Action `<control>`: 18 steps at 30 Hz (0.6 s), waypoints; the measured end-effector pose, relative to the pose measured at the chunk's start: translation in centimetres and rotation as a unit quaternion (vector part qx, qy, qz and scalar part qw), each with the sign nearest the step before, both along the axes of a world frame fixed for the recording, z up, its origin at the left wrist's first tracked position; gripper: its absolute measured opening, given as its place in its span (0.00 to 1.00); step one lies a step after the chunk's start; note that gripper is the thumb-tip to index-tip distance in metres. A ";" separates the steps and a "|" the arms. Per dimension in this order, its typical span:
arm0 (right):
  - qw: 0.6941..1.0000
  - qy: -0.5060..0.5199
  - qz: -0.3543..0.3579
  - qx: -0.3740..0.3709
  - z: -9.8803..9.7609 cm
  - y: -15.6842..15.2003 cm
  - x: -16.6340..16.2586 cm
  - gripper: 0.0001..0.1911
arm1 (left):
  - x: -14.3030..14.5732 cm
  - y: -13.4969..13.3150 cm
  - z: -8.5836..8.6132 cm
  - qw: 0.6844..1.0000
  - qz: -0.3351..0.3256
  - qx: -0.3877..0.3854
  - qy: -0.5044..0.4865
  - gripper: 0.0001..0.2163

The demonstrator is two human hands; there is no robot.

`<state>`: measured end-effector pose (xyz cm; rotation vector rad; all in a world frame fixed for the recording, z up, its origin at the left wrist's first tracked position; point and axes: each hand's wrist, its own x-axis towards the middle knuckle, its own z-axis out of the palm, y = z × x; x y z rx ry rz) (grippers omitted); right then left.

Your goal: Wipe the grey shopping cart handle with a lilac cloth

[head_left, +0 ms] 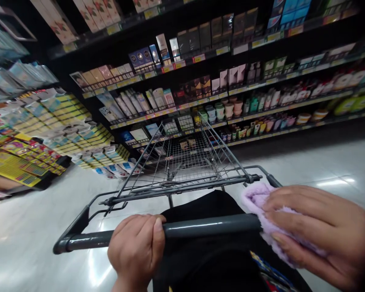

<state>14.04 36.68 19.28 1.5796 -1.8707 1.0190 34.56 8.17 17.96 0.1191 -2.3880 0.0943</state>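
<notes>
A shopping cart (188, 178) of grey wire stands right in front of me, its dark handlebar (209, 226) crossing the lower part of the view. Around the bar, left of its middle, my left hand (136, 245) is wrapped with the thumb on top. My right hand (319, 227) grips a fluffy lilac cloth (258, 198), which is folded over the right end of the bar. That end of the bar is hidden beneath the cloth and fingers. Two small brown items (187, 144) show through the mesh near the cart's far end; I cannot tell whether they lie inside it.
Beyond the cart, long dark shelves (200, 101) hold boxes, bottles and tubs above price strips. Stacked yellow-banded packs (85, 134) stand at the left, beside a display of colourful packets (24, 162). The pale floor (331, 174) is shiny.
</notes>
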 end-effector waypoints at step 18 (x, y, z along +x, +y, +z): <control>0.998 -0.065 -0.008 -0.024 -1.1 -4.0 1.4 0.09 | -7.0 8.4 1.4 0.983 -0.136 0.092 -0.083 0.09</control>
